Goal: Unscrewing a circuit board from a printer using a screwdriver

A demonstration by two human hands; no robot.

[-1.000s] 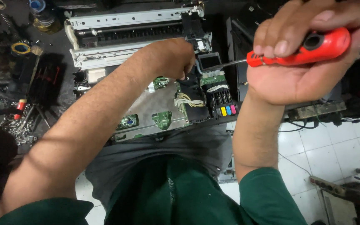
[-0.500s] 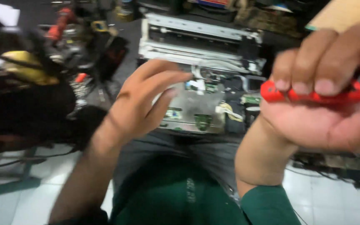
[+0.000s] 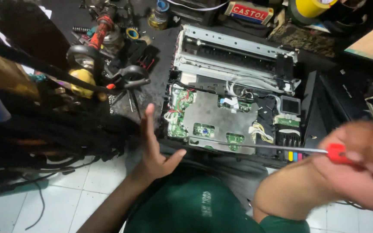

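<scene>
Opened printer (image 3: 234,90) lies on the dark bench (image 3: 152,86), cover off, metal shield plate and green circuit boards (image 3: 180,114) exposed. Right hand (image 3: 359,168), near right, is clamped on a red-handled screwdriver (image 3: 335,153); its long shaft runs left across the printer's near edge. Left hand (image 3: 154,149) hangs spread and empty just left of the printer, touching nothing. Risks: the shaft could scrape the boards or snag the white wires (image 3: 255,129). Ink cartridge bay (image 3: 293,149) holds coloured cartridges. Far off, a small bottle (image 3: 158,15); contents unclear.
</scene>
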